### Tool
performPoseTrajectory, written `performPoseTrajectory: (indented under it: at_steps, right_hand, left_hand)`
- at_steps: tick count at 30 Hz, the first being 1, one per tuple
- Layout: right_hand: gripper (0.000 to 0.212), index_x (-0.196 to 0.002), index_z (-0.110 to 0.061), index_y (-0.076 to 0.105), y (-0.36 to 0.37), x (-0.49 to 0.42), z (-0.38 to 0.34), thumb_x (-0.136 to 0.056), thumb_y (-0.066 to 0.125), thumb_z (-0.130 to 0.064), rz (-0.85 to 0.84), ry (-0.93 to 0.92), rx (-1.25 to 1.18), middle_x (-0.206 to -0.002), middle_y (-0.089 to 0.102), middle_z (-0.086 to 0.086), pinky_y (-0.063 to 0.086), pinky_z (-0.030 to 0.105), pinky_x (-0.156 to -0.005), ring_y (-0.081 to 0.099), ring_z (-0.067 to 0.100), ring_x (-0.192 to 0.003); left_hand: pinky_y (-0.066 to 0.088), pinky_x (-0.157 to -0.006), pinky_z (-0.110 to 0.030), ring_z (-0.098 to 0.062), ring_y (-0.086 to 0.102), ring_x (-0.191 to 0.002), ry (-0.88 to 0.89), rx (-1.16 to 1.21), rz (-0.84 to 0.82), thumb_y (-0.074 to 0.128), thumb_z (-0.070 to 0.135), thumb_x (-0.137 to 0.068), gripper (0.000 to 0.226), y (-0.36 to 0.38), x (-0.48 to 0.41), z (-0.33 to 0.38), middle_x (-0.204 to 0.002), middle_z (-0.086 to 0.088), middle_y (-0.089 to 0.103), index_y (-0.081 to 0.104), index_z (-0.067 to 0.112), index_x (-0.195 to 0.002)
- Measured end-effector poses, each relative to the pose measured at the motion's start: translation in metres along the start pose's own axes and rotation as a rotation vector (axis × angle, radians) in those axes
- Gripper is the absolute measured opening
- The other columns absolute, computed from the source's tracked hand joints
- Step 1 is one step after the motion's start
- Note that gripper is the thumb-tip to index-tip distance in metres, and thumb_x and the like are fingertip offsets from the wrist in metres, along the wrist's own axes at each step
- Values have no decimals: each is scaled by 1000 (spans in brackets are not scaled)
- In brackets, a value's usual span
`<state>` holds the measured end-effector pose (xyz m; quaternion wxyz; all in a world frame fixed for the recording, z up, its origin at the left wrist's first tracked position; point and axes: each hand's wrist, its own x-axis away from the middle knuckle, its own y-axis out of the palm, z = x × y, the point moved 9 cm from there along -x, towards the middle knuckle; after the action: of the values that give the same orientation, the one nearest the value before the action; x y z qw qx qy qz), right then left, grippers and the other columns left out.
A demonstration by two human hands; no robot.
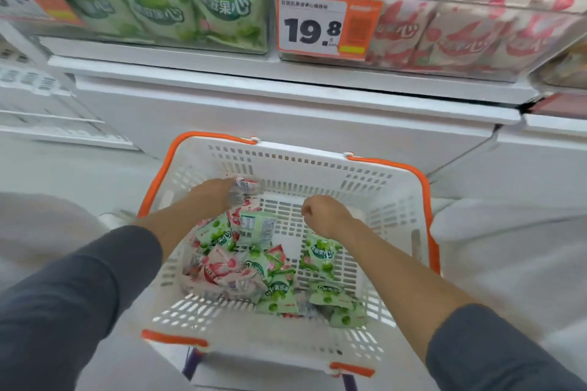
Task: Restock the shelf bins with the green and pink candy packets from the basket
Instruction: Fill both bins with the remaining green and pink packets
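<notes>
Two dark grey sleeves (pixel 79 295) came in from the near edge, bare forearms reaching past them into the white basket (pixel 301 155), whose rim carried orange trim (pixel 425 200) at its corners. Over the basket's far-left corner the left hand (pixel 212 192) pinched a pink packet (pixel 246 186) at its top edge, lifted clear of the heap and close to the slotted far wall. The right hand (pixel 320 213) hung above the middle of the basket, clenched into a loose fist with no packet showing in it. Below both hands, on the basket floor, lay the mixed heap: pink packets (pixel 222 267) mostly toward the basket's left side, green packets (pixel 319 252) toward the middle and right, overlapping and lying at all angles, one green packet turned back-up just under the left hand. The far-right part of the basket floor was bare. Beyond the basket's far wall rose a white shelf front (pixel 254 82), and on it, above and left of the basket, stood the clear green bin (pixel 158 3), well filled with upright packets. Above and right of the basket stood the pink bin (pixel 460 25), also well filled, with an orange-framed price tag (pixel 320 25) reading 19.8 fixed to its left front. The motion blur left the smaller print unreadable.
</notes>
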<state>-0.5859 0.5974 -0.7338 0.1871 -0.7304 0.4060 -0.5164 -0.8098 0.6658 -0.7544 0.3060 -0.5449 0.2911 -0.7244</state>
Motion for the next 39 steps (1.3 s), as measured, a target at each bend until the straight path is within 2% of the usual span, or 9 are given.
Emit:
performPoseTrajectory:
  at_steps: [7,13,16,18,21,24,28,33,39]
  right_hand:
    - [23,-113,-13,65,-22,4,1,-95,51,-13,73,17,-128,-113,66,5,53,37,-87,62,22,-94]
    - [103,-153,-24,21,-54,39,-58,-72,81,-44,8,-182,-151,-158,25,1,28,42,-115,28,20,-141]
    - [47,-119,-12,59,-88,57,-78,-88,65,-46,180,-222,-360,-115,61,5,44,39,-92,55,21,-102]
    - [47,-102,-3,65,-109,64,-82,-94,55,-48,202,-189,-495,-96,68,11,49,40,-81,58,21,-82]
    - [30,-105,-1,66,-130,78,-95,-99,52,-27,38,-164,-897,-97,70,19,54,39,-85,66,23,-78]
    - [29,-97,-13,65,-149,93,-117,-99,46,-35,-3,-230,-1048,-87,72,12,55,36,-78,68,23,-74]
    - [64,-80,-8,67,-179,98,-113,-97,34,-61,467,-185,-902,-65,67,11,47,22,-47,62,15,-50]
    - [62,-67,-6,63,-186,98,-101,-98,40,-53,738,-167,-1083,-57,63,13,45,26,-41,59,20,-45]
    - [60,-73,-3,63,-203,104,-108,-99,37,-50,690,-243,-1086,-55,62,11,41,22,-37,56,16,-40]
  left_hand:
    - [50,-88,-37,-25,61,-98,-38,-125,170,49,25,-99,21,-21,5,28,-106,-4,64,65,14,-107]
    - [61,-73,-37,-26,68,-91,-201,974,99,59,1,-91,16,-74,39,66,-109,-16,66,61,0,-108]
    - [60,-65,-24,-14,70,-77,-156,1379,-78,57,7,-97,16,-96,77,93,-101,-12,71,60,-2,-108]
    - [59,-74,-25,-12,67,-70,-90,1342,-20,53,39,-98,36,-123,95,99,-81,-3,70,60,4,-101]
    - [49,-75,-28,-17,62,-96,2,1026,198,41,76,-84,73,-160,111,105,-104,-2,65,63,13,-112]
    - [44,-62,-30,-25,60,-71,108,975,427,43,66,-91,67,-179,124,119,-75,-10,65,66,4,-83]
    - [41,-61,-37,-24,58,-62,138,902,753,32,56,-99,67,-196,149,137,-62,-8,62,57,5,-64]
    - [42,-55,-30,-14,60,-59,216,778,837,29,55,-100,60,-198,152,152,-57,3,62,57,19,-61]
    - [45,-58,-39,-23,60,-57,355,757,886,33,54,-99,61,-223,152,158,-54,-5,61,53,12,-60]
